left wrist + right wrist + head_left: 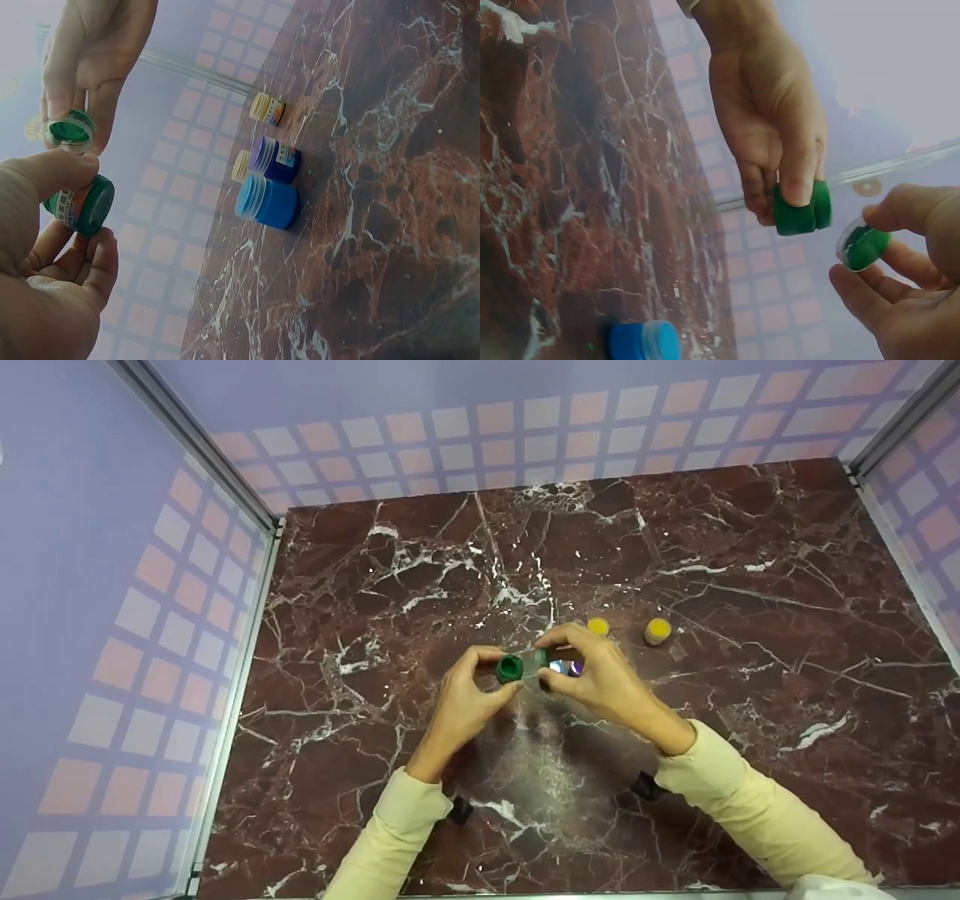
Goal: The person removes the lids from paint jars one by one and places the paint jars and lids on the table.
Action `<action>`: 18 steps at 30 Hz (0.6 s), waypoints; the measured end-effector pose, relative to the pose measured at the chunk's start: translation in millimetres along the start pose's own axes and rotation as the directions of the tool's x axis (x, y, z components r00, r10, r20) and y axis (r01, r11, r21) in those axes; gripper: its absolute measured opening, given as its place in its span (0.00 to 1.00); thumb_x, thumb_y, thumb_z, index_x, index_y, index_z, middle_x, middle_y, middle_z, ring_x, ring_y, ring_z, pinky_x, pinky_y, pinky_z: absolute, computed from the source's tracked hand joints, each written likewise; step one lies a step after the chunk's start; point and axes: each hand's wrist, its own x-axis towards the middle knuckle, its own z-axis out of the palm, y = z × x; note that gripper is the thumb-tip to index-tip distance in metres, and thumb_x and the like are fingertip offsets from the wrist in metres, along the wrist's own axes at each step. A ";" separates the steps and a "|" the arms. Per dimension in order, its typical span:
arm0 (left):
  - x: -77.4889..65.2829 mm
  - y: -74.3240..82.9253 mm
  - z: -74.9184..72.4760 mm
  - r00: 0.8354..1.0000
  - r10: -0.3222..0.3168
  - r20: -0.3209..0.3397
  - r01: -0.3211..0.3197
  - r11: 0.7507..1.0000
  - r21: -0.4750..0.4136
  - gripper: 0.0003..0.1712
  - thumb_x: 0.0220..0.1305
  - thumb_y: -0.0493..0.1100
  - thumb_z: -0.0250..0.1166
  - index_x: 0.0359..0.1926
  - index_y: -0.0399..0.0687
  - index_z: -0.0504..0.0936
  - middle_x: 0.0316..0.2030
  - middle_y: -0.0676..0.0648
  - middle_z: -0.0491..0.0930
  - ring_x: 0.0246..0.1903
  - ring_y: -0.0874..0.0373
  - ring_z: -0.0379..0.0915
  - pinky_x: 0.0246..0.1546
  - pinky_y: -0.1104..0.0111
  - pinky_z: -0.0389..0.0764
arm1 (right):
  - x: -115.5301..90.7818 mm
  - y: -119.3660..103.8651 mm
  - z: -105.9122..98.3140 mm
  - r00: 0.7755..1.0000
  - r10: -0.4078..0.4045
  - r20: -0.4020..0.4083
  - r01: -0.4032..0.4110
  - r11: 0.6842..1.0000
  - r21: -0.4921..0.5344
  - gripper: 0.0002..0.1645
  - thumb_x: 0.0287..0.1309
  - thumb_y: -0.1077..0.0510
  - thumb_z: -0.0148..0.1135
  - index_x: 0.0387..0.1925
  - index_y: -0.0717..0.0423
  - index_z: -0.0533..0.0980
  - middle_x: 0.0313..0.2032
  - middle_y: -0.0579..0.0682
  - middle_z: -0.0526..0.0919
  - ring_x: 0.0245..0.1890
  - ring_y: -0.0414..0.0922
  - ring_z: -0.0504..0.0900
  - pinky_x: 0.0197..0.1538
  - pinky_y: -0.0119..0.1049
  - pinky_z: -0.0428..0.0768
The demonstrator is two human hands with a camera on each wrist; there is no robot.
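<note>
My left hand (469, 694) grips a small green paint jar (510, 668) between thumb and fingers, its uncovered mouth facing up in the head view. A printed label shows on the jar's side in the left wrist view. Close by on the right, my right hand (604, 679) pinches the jar's lid (866, 245), a clear-rimmed cap with green paint on its inside. Jar and lid are held apart, above the table. In the right wrist view the left thumb (796, 176) lies across the jar's side.
Beyond the hands, a blue paint jar (268, 202) and a purple one (274, 159) stand close together on the marbled table (360, 780). Two yellow-topped jars (658, 631) (598, 626) stand farther back. Patterned panels (480, 435) wall the table's back and sides.
</note>
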 end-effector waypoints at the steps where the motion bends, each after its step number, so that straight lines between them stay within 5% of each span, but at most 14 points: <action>1: -0.4 -0.7 -0.8 1.000 -0.002 -0.004 0.002 1.000 0.000 0.23 0.55 0.34 0.79 0.51 0.39 0.80 0.51 0.43 0.82 0.48 0.49 0.81 0.54 0.48 0.80 | -0.4 1.3 0.7 1.000 0.009 -0.006 -0.009 1.000 0.002 0.19 0.58 0.72 0.71 0.51 0.65 0.79 0.46 0.56 0.82 0.48 0.52 0.86 0.53 0.40 0.85; 9: -2.7 -6.0 -10.2 0.999 -0.017 -0.050 0.015 0.999 -0.032 0.23 0.56 0.34 0.78 0.51 0.36 0.80 0.51 0.41 0.81 0.48 0.47 0.81 0.56 0.53 0.81 | -0.4 9.6 7.9 0.999 0.040 0.002 -0.040 0.999 -0.003 0.19 0.56 0.68 0.74 0.50 0.66 0.80 0.43 0.57 0.86 0.39 0.51 0.85 0.45 0.37 0.86; 18: -4.7 -16.9 -22.4 0.995 -0.059 -0.079 0.060 0.998 0.002 0.23 0.58 0.35 0.78 0.52 0.39 0.80 0.52 0.43 0.80 0.49 0.48 0.79 0.51 0.43 0.79 | 1.5 16.0 18.7 0.993 0.110 0.044 -0.113 0.992 0.063 0.22 0.56 0.71 0.72 0.53 0.72 0.78 0.47 0.61 0.83 0.45 0.58 0.86 0.51 0.47 0.86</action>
